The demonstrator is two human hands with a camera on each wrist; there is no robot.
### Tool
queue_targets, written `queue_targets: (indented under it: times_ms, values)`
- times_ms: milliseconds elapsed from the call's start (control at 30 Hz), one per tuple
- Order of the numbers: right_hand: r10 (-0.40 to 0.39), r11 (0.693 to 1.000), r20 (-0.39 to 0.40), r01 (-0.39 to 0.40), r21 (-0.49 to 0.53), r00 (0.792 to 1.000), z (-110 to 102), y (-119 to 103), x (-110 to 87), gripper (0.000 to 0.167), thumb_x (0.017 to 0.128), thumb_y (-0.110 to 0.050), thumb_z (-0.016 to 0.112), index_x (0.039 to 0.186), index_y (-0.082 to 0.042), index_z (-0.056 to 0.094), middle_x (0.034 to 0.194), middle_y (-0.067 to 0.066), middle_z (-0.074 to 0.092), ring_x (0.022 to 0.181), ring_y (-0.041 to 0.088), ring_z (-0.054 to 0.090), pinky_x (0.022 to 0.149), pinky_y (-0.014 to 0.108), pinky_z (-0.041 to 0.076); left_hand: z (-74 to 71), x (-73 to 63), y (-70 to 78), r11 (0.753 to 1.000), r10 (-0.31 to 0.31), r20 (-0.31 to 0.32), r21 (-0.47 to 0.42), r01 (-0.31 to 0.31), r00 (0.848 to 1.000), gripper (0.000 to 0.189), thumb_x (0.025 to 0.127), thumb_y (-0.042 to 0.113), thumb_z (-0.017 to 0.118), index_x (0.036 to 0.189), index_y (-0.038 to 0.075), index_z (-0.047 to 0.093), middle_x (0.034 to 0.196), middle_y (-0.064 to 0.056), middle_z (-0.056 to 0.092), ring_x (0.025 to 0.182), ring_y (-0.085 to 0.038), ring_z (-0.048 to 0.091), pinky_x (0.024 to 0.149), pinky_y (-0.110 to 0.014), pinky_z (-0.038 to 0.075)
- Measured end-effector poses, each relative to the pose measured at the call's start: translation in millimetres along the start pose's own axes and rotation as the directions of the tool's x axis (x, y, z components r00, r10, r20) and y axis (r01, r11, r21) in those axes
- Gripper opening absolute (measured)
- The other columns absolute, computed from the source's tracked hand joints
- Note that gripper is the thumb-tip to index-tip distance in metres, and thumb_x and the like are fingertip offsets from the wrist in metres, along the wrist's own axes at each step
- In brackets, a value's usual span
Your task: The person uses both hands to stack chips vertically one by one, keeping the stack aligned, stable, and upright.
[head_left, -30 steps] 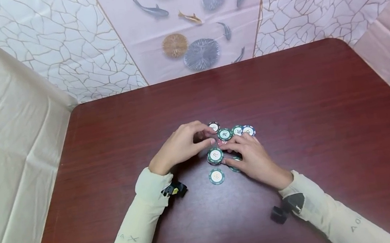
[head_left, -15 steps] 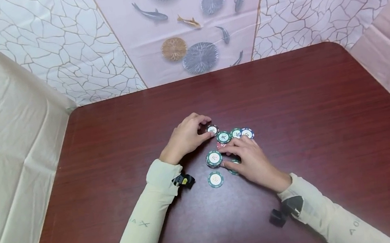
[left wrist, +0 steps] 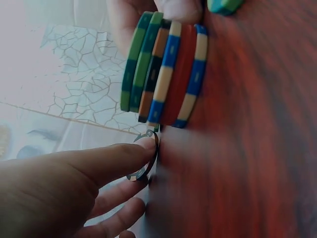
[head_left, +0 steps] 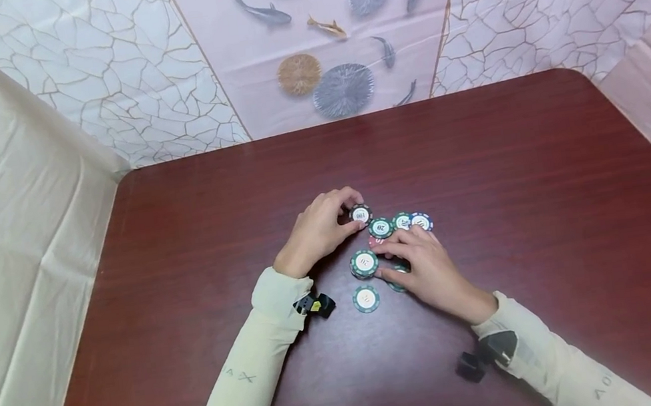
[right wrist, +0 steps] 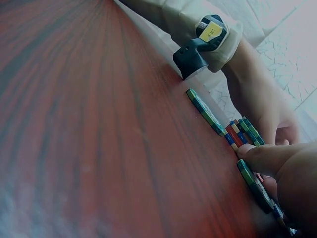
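Between my left hand's [head_left: 319, 229] thumb and fingers is a black poker chip [head_left: 360, 214] marked 100. The left wrist view shows this chip tilted up on edge in the pinch. My right hand [head_left: 426, 268] holds the near side of a stack of poker chips [head_left: 364, 263], its thumb and fingertips against the rim. Seen from the side, the stack [left wrist: 166, 69] has green chips on top, with black, blue and red ones below. A green chip [head_left: 380, 227] lies just right of the black one, and a red chip [head_left: 376, 241] shows partly beneath the right fingers.
Another green chip [head_left: 402, 221] and a blue chip [head_left: 421, 221] lie beyond the right hand. One green chip [head_left: 366, 299] is on the near side of the stack, and another [head_left: 397, 282] is partly under the right hand. Patterned cloth [head_left: 135, 64] hangs behind the brown table [head_left: 508, 162].
My left hand has moved away from the stack to the black chip and now pinches it, lifting its edge. My right hand has stayed at the stack.
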State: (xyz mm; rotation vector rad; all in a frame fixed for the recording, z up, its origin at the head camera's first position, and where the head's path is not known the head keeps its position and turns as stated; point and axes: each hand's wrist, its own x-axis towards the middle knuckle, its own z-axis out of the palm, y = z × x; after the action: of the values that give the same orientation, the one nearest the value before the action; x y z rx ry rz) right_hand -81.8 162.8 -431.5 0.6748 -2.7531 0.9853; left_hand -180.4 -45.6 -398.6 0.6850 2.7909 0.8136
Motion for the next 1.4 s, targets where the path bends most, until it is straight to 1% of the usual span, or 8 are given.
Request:
queue_targets:
  times_ms: [200, 333, 533, 733, 867, 1133, 1267, 1400]
  values:
    - [0.011, 1.000, -0.004, -0.011, -0.001, 1.000, -6.5, 1.6, -1.9, 0.037, 0.086, -0.023, 0.089, 0.121, -0.014, 0.080, 0.106, 0.000, 0.070, 0.091, 0.020, 0.047, 0.082, 0.040, 0.037, -3.8, 3.6, 5.4, 0.998, 0.058, 0.029, 0.021, -0.058, 0.998, 0.034, 0.096, 0.033, 0.080, 0.127, 0.023, 0.071, 0.114, 0.005, 0.069, 0.104, -0.013, 0.063, 0.087, -0.041, 0.055]
    - [0.020, 1.000, 0.007, -0.020, -0.005, 1.000, -9.1, 1.8, -1.3, 0.038, 0.086, -0.023, 0.088, 0.122, -0.014, 0.080, 0.107, 0.001, 0.070, 0.091, 0.020, 0.047, 0.082, 0.040, 0.037, -5.8, 4.6, 5.9, 0.997, 0.078, 0.057, 0.003, -0.078, 0.995, 0.039, 0.094, 0.028, 0.083, 0.129, 0.017, 0.072, 0.115, 0.003, 0.070, 0.100, -0.012, 0.066, 0.087, -0.035, 0.056]
    - [0.032, 0.999, 0.029, -0.032, -0.011, 0.999, -7.6, 1.1, -2.0, 0.037, 0.087, -0.024, 0.088, 0.122, -0.015, 0.080, 0.109, 0.001, 0.070, 0.091, 0.020, 0.047, 0.083, 0.040, 0.038, -5.5, 2.0, 3.7, 0.995, 0.103, 0.062, 0.014, -0.104, 0.993, 0.034, 0.093, 0.024, 0.082, 0.124, 0.011, 0.074, 0.112, 0.001, 0.071, 0.095, -0.013, 0.065, 0.086, -0.031, 0.055]
    - [0.006, 1.000, 0.018, -0.006, -0.004, 1.000, 1.1, -1.9, -1.1, 0.037, 0.086, -0.022, 0.089, 0.121, -0.015, 0.080, 0.109, 0.000, 0.070, 0.090, 0.019, 0.047, 0.082, 0.040, 0.039, -5.1, -8.8, -5.1, 0.998, 0.067, 0.035, -0.001, -0.067, 0.997, 0.033, 0.091, 0.028, 0.082, 0.119, 0.014, 0.073, 0.107, 0.003, 0.069, 0.093, -0.011, 0.063, 0.083, -0.031, 0.054]
    - [-0.002, 1.000, 0.008, 0.002, -0.004, 1.000, 3.6, -2.7, -1.1, 0.036, 0.086, -0.020, 0.088, 0.121, -0.016, 0.080, 0.108, 0.000, 0.071, 0.090, 0.019, 0.047, 0.082, 0.041, 0.039, -5.9, -14.4, -9.7, 0.996, 0.067, 0.024, -0.067, -0.065, 0.997, 0.034, 0.089, 0.028, 0.083, 0.119, 0.016, 0.071, 0.107, 0.004, 0.068, 0.096, -0.011, 0.063, 0.084, -0.032, 0.054]
    - [0.003, 1.000, -0.006, -0.003, -0.002, 1.000, 0.2, -0.2, -2.5, 0.038, 0.084, -0.020, 0.090, 0.120, -0.015, 0.080, 0.104, -0.001, 0.069, 0.088, 0.018, 0.045, 0.080, 0.038, 0.037, -11.3, -26.9, -11.3, 0.964, 0.170, 0.011, -0.210, -0.164, 0.985, 0.034, 0.089, 0.022, 0.085, 0.118, 0.014, 0.069, 0.107, 0.003, 0.066, 0.097, -0.012, 0.061, 0.089, -0.031, 0.052]
    - [0.000, 1.000, -0.001, 0.000, 0.000, 1.000, -1.4, -0.4, -2.5, 0.038, 0.085, -0.022, 0.090, 0.121, -0.014, 0.080, 0.103, -0.002, 0.068, 0.087, 0.018, 0.044, 0.079, 0.037, 0.036, -12.6, -38.0, -10.1, 0.949, 0.211, -0.005, -0.237, -0.206, 0.977, 0.035, 0.088, 0.021, 0.086, 0.119, 0.015, 0.070, 0.107, 0.004, 0.064, 0.094, -0.013, 0.059, 0.087, -0.031, 0.051]
    - [0.001, 1.000, 0.002, -0.001, -0.006, 1.000, -1.8, -0.9, -1.7, 0.038, 0.085, -0.023, 0.089, 0.121, -0.014, 0.080, 0.103, -0.001, 0.068, 0.087, 0.018, 0.045, 0.080, 0.037, 0.037, -13.5, -47.0, -7.7, 0.943, 0.242, -0.013, -0.233, -0.238, 0.970, 0.034, 0.088, 0.022, 0.087, 0.118, 0.017, 0.071, 0.106, 0.006, 0.065, 0.094, -0.013, 0.058, 0.086, -0.032, 0.051]
